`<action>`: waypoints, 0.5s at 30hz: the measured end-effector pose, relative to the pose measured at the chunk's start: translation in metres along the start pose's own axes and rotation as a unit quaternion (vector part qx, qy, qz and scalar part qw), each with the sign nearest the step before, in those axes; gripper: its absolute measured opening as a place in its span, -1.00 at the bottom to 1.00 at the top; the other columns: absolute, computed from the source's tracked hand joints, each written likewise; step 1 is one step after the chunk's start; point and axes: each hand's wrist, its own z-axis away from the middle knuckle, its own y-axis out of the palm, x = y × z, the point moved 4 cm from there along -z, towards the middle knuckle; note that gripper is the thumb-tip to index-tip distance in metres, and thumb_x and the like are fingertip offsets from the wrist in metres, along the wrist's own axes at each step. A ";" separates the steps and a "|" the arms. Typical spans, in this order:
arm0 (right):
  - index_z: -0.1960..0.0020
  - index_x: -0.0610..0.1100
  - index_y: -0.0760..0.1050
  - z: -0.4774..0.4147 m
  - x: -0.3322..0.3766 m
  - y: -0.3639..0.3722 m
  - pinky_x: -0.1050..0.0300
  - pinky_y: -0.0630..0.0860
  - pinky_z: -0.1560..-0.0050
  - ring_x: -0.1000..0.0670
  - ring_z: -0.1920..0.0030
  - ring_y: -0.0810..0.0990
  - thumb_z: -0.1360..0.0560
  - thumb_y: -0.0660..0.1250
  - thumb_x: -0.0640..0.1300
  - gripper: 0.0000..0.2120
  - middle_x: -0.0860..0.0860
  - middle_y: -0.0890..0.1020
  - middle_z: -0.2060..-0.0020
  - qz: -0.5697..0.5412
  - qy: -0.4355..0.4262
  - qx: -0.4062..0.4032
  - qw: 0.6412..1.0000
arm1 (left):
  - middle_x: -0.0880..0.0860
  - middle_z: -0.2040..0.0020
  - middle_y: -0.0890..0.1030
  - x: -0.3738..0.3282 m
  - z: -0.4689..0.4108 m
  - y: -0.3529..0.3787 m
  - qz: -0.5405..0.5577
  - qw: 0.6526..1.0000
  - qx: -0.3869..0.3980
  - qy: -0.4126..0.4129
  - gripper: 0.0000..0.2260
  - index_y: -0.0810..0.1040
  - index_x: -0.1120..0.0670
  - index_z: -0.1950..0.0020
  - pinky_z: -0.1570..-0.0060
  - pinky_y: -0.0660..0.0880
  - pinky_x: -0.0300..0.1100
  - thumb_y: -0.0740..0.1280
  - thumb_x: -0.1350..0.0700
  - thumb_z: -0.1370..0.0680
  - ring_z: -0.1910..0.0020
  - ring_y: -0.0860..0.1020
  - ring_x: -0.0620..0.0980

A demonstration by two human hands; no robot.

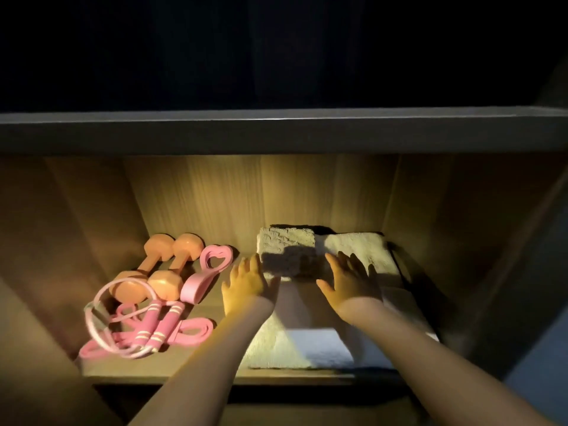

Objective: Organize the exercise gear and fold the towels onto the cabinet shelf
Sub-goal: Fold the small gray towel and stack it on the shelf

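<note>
On the right half of the lit wooden cabinet shelf (159,368) lies a large folded white towel (304,345). A smaller folded beige towel (287,244) sits on top of it at the back. My left hand (247,284) lies flat with straight fingers against the small towel's left edge. My right hand (350,279) rests flat with spread fingers on the towels just right of it. On the left of the shelf lie two orange dumbbells (159,265), a pink heart-shaped grip (206,272) and a pink jump rope (144,330).
A dark shelf board (276,130) runs across just above the lit compartment. Wooden side walls close it in on both sides. A strip of bare shelf lies between the pink gear and the towels.
</note>
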 end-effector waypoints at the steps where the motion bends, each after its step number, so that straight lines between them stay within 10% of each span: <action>1: -0.59 0.12 -0.12 0.020 0.000 -0.003 -0.18 -0.09 -0.52 -0.08 -0.57 -0.01 -0.63 -0.02 0.23 -0.40 0.00 0.07 -0.58 -0.001 0.004 0.031 1.000 | 0.04 -0.59 0.11 -0.001 0.018 -0.003 -0.021 1.000 0.009 0.002 -0.36 0.03 0.02 -0.60 -0.50 0.12 0.14 0.15 -0.20 -0.61 -0.57 0.07 0.08; 4: -0.57 0.07 0.05 0.088 0.002 -0.017 -0.18 0.12 -0.48 -0.10 -0.45 0.29 -0.62 0.02 0.22 -0.43 -0.04 0.41 -0.42 -0.012 -0.026 0.005 1.000 | 0.05 -0.60 0.08 -0.003 0.081 -0.014 -0.053 0.998 0.012 0.022 -0.39 0.05 0.02 -0.59 -0.50 0.08 0.16 0.12 -0.19 -0.61 -0.58 0.03 0.07; 15: -0.56 0.08 0.10 0.305 -0.015 0.015 -0.16 -0.04 -0.52 -0.02 -0.57 0.03 -0.62 0.09 0.20 -0.44 0.05 0.16 -0.56 -0.104 -0.085 0.001 0.991 | -0.02 -0.56 0.21 0.019 0.301 -0.006 0.008 0.997 0.055 0.045 -0.46 0.19 -0.04 -0.56 -0.51 0.05 0.17 0.17 -0.18 -0.62 -0.56 0.09 0.01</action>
